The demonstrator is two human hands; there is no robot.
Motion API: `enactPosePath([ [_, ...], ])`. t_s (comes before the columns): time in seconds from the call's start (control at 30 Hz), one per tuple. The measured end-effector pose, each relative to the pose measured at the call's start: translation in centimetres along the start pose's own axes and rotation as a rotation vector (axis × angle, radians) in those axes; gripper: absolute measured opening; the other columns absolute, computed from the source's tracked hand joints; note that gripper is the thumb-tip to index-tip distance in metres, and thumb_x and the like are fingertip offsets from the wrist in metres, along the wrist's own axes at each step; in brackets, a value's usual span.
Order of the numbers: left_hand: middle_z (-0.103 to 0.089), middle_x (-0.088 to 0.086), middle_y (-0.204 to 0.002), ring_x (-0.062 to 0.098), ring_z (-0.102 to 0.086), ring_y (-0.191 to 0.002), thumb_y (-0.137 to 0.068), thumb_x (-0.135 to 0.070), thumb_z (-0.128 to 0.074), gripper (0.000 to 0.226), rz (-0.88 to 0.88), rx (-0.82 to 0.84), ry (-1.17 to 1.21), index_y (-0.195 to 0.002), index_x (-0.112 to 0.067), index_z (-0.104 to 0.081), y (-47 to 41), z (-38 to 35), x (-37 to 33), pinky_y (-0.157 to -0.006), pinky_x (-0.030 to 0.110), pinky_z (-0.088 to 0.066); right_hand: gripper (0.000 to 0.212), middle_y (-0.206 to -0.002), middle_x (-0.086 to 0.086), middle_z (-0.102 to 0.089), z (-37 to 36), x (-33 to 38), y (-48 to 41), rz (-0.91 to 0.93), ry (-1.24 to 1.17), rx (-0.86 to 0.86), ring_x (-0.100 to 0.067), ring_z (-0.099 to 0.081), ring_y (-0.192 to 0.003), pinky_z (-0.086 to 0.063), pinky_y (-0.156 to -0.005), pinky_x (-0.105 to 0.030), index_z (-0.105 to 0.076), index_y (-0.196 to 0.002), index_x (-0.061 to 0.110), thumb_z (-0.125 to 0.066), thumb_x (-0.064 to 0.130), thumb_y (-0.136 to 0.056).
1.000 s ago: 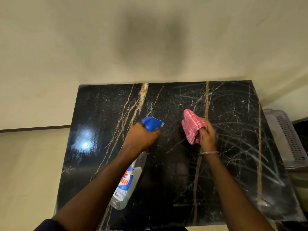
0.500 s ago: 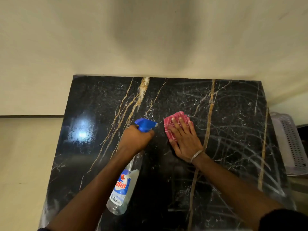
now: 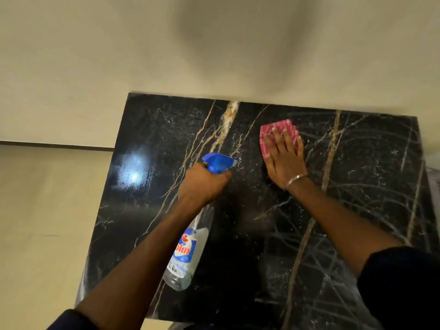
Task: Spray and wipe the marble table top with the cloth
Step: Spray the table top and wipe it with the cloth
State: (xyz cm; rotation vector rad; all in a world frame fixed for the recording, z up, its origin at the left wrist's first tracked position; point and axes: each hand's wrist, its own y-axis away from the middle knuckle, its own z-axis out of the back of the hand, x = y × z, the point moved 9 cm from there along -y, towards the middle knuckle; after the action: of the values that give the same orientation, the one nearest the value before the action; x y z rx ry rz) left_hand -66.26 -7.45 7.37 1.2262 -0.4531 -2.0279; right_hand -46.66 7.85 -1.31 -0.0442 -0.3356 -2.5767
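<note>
Cloth (image 3: pixel 285 123) has slid farther away under flat, straight-fingered right hand (image 3: pixel 284 158); left hand (image 3: pixel 204 184) grips spray bottle (image 3: pixel 188 253) just left of it; wiping of marble worktop (image 3: pixel 357 222) underway.

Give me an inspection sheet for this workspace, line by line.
Surface: black marble table top, gold veins, wipe streaks on the right, light glare on the left.
Job's things: spray bottle tilted, nozzle away from the person; pink cloth flat on the marble.
Clutter: nothing seen.
Grips: left hand holds the bottle's neck; right hand presses flat on the cloth.
Cables: nothing seen.
Surroundings: plain beige wall behind, pale floor to the left.
</note>
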Motion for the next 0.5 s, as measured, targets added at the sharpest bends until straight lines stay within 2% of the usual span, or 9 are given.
enactPosePath([
  [0.13, -0.060, -0.004, -0.084, 0.008, -0.060, -0.073, -0.088, -0.033, -0.067, 0.033, -0.047, 0.022, -0.010, -0.112, -0.016, -0.053, 0.7, 0.2, -1.0, -0.061, 0.021, -0.048, 0.064, -0.167, -0.008, -0.002, -2.4, 2.9, 10.9, 0.043, -0.033, -0.053, -0.030, 0.004, -0.153, -0.008, -0.118, -0.063, -0.010, -0.159, 0.020, -0.024, 0.039, -0.099],
  [0.23, -0.062, -0.001, -0.086, 0.015, -0.065, -0.080, -0.088, -0.031, -0.068, 0.030, -0.072, 0.057, 0.025, -0.109, -0.018, -0.052, 1.2, -0.4, -1.2, -0.078, 0.034, -0.057, 0.064, -0.166, -0.008, -0.011, -4.2, 4.3, 16.3, 0.086, -0.017, -0.049, -0.032, -0.004, -0.153, -0.014, -0.116, -0.065, -0.020, -0.157, 0.020, -0.033, 0.038, -0.097],
  [0.3, -0.061, -0.003, -0.086, 0.015, -0.064, -0.080, -0.088, -0.032, -0.068, 0.031, -0.091, 0.068, 0.041, -0.110, -0.020, -0.050, 1.5, -0.6, -1.1, -0.080, 0.034, -0.057, 0.064, -0.166, -0.006, -0.013, -4.0, 4.1, 16.4, 0.125, 0.000, -0.039, -0.031, -0.007, -0.153, -0.016, -0.115, -0.065, -0.022, -0.157, 0.021, -0.036, 0.039, -0.097],
  [0.37, -0.059, -0.005, -0.086, 0.012, -0.062, -0.079, -0.089, -0.029, -0.067, 0.030, -0.099, 0.090, 0.068, -0.109, -0.023, -0.046, 1.7, -0.8, -0.8, -0.079, 0.031, -0.055, 0.065, -0.166, -0.006, -0.008, -3.2, 3.2, 14.2, 0.140, 0.038, -0.025, -0.030, -0.003, -0.153, -0.013, -0.117, -0.063, -0.017, -0.158, 0.021, -0.033, 0.041, -0.098],
  [0.5, -0.064, 0.001, -0.097, 0.015, -0.064, -0.085, -0.089, -0.028, -0.067, 0.042, -0.117, 0.110, 0.091, -0.126, -0.014, -0.051, 1.7, -1.1, -0.4, -0.085, 0.034, -0.056, 0.064, -0.166, -0.008, -0.008, -1.2, 0.5, 6.5, 0.030, 0.056, -0.021, -0.030, -0.001, -0.153, -0.005, -0.120, -0.061, -0.011, -0.159, 0.023, -0.023, 0.044, -0.100],
])
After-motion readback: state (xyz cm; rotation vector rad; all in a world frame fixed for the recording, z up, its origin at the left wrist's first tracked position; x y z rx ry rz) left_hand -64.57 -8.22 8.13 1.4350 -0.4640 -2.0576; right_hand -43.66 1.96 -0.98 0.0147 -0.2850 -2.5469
